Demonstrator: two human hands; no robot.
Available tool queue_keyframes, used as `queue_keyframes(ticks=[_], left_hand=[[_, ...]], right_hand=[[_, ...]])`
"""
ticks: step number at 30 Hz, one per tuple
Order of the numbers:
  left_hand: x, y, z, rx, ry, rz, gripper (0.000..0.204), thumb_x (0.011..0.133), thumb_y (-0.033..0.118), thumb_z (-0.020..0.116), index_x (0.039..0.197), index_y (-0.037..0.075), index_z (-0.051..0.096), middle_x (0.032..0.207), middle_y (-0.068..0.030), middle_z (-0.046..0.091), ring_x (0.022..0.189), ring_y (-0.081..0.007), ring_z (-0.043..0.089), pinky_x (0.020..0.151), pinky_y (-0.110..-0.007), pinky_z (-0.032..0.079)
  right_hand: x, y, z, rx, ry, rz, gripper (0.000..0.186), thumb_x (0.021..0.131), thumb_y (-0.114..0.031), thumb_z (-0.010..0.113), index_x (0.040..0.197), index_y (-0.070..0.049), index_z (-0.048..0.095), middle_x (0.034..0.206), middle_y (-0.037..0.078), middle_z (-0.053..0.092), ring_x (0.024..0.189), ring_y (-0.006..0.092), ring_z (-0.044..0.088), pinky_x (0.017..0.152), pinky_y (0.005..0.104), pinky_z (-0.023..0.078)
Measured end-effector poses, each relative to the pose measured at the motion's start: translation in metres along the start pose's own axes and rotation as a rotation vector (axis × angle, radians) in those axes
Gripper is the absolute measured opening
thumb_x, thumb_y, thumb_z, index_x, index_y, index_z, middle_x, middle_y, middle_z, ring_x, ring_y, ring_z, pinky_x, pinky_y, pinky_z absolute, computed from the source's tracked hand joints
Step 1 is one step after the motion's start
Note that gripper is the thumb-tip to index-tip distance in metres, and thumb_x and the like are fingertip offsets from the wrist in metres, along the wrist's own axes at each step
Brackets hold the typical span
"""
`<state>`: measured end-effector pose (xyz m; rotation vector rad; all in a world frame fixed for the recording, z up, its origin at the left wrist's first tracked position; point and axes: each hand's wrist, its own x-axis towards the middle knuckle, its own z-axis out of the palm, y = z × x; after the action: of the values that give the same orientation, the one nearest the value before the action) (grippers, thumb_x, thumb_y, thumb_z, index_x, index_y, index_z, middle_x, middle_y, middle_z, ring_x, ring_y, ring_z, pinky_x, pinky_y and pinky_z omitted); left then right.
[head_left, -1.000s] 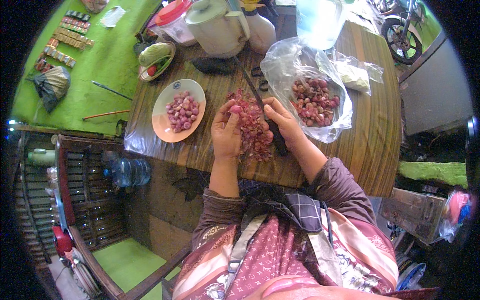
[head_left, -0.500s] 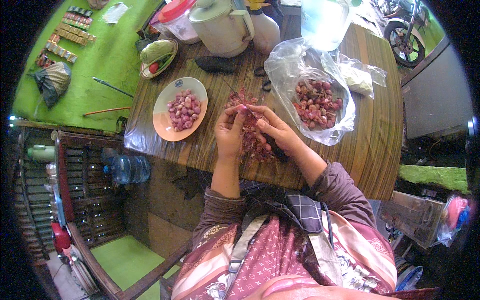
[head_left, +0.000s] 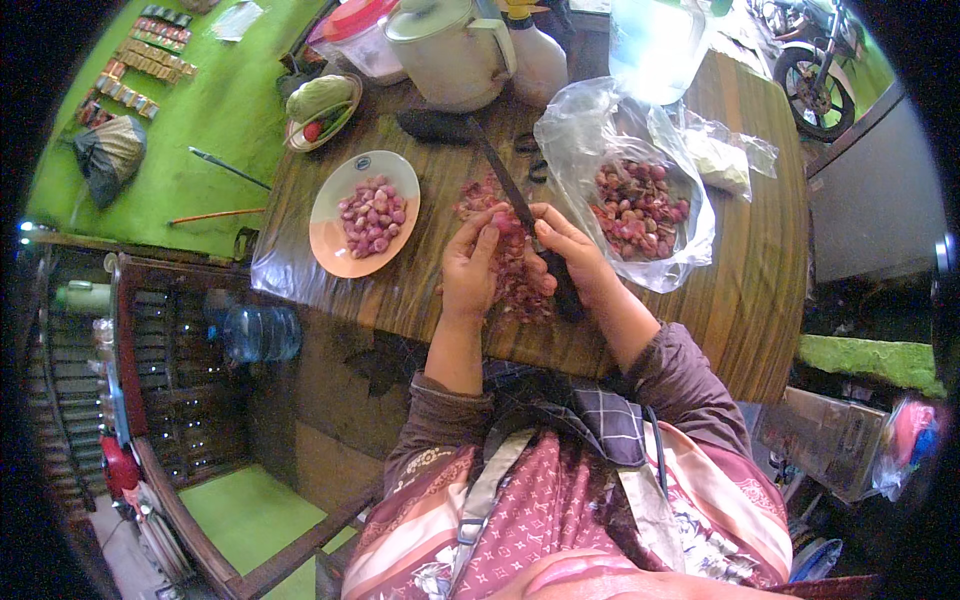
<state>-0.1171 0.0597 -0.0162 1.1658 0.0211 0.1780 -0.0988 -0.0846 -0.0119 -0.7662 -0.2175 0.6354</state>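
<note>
In my left hand (head_left: 468, 262) a small pink shallot (head_left: 503, 223) is pinched between thumb and fingers. My right hand (head_left: 578, 258) is closed around the dark handle of a knife (head_left: 496, 165). Its blade points away from me, just right of the shallot, and my right fingertips are close to the left ones. Loose reddish shallot skins (head_left: 522, 292) lie on the table under both hands. To the left, an oval white-and-orange plate (head_left: 340, 256) bears a heap of peeled shallots (head_left: 373, 215). On the right, an open clear plastic bag (head_left: 575, 125) contains darker, unpeeled shallots (head_left: 640, 212).
Along the far side of the wooden table (head_left: 740, 300) stand a lidded pitcher (head_left: 445, 65), a red-lidded tub (head_left: 362, 45) and a white bottle (head_left: 541, 65). A dark elongated object (head_left: 428, 126) and scissors (head_left: 535, 168) lie nearer. A bowl (head_left: 340, 130) of vegetables is far left.
The knife blade has turned from edge-on to showing its broad side, more upright. Both hands have shifted slightly right, the left still with the shallot.
</note>
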Motion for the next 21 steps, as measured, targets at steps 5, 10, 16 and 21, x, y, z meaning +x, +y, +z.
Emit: queue_keyframes(ticks=[5,10,16,21], left_hand=[[0.002,0.002,-0.01,-0.109,-0.036,-0.025,0.026,0.09,0.009,0.049,0.112,-0.003,0.054,0.101,-0.0086,0.06,0.087,-0.0138,0.059,0.078,-0.026,0.048],[0.003,0.004,-0.018,-0.028,-0.008,-0.039,0.024,0.088,0.011,0.054,0.107,-0.003,0.057,0.098,-0.0079,0.062,0.087,-0.0123,0.058,0.078,-0.025,0.047],[0.003,0.011,-0.021,0.434,-0.007,0.079,0.017,0.085,0.01,0.059,0.097,-0.002,0.062,0.092,-0.0041,0.062,0.085,-0.0087,0.056,0.077,-0.022,0.044],[0.0,0.015,-0.019,0.504,0.019,0.101,0.016,0.084,0.01,0.06,0.095,-0.002,0.062,0.092,-0.0039,0.063,0.084,-0.0084,0.055,0.077,-0.022,0.043]], right_hand=[[-0.003,-0.006,0.004,-0.181,-0.106,0.007,0.05,0.091,-0.033,0.045,0.133,-0.01,0.03,0.06,0.001,0.045,0.043,0.0067,0.042,0.041,0.0182,0.034],[-0.002,-0.002,0.0,-0.276,-0.171,0.03,0.051,0.091,-0.035,0.046,0.135,-0.014,0.029,0.065,-0.001,0.047,0.051,0.0054,0.045,0.044,0.0187,0.037],[0.001,0.01,-0.012,-0.463,-0.108,0.02,0.048,0.09,-0.036,0.048,0.132,-0.016,0.035,0.077,0.002,0.053,0.06,0.0065,0.05,0.054,0.0204,0.042],[0.006,0.019,-0.014,-0.776,-0.026,-0.203,0.043,0.09,-0.034,0.049,0.128,-0.015,0.041,0.102,0.006,0.056,0.089,0.0112,0.054,0.081,0.0263,0.042]])
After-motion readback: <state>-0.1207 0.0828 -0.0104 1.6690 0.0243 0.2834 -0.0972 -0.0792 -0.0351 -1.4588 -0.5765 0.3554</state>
